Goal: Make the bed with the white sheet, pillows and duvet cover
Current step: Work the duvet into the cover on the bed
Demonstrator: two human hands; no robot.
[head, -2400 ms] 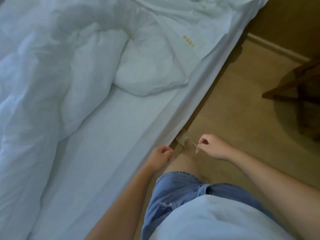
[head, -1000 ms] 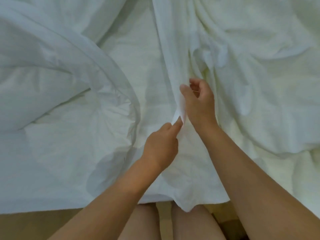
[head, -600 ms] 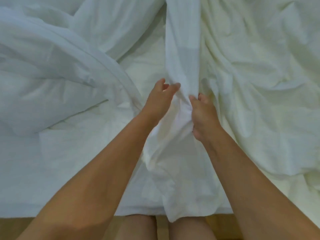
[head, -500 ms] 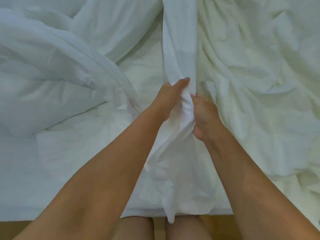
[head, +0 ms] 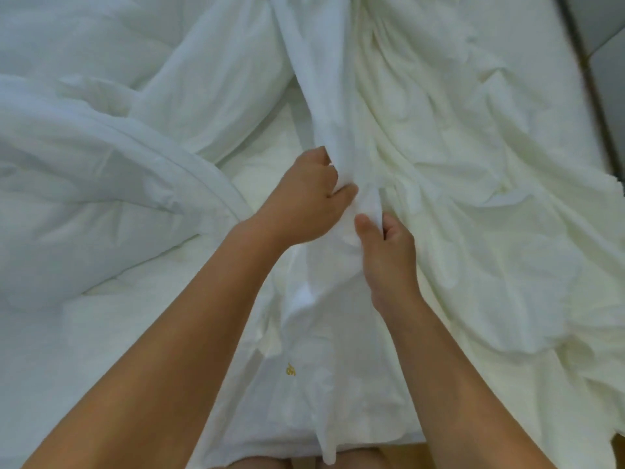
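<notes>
On the bed, across the middle of the mattress, a long gathered band of white fabric, most likely the duvet cover, runs from the far side down to the near edge, where its tail hangs over towards the person's knees. The left hand is clamped on this band, fingers curled into the bunched cloth. Just nearer the bed's edge, the right hand pinches the same band between thumb and curled fingers. The two hands sit close together, almost touching, one just above the other along the band.

On the far-left part of the bed lies a thick, puffy heap, probably the duvet itself. Crumpled cream-white cloth covers the bed's right half; whether it is the sheet or more of the cover I cannot tell. A small gold mark shows on the fabric near the bed's near edge.

The cloth looks light, limp and quite unfragile. It will fold and twist freely, so a grip on a bunch gives little control of its shape. My judgement is that it handles best by a hem or corner, hands then spread well apart along that edge.
</notes>
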